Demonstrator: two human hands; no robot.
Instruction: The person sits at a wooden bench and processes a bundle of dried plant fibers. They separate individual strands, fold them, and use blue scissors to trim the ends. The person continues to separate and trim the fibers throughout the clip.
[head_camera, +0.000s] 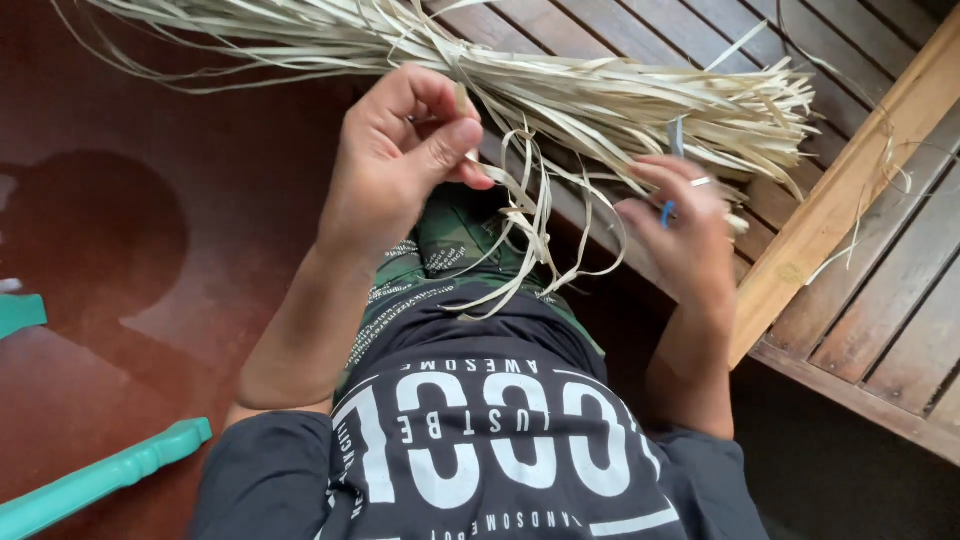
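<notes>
A large bundle of pale dried leaf strips is lying across the slatted wooden bench, its thin flat strands fanning out loosely toward the left and ending in a ragged, roughly even edge on the right. A few loose strips are curling and looping down from the bundle's underside, hanging over the lap in tangled bends. They are looking dry, straw-coloured and ribbon-like.

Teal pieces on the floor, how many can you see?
2: a long turned teal piece at bottom left, and a smaller teal piece at the left edge above it. More may lie outside the frame.
</notes>
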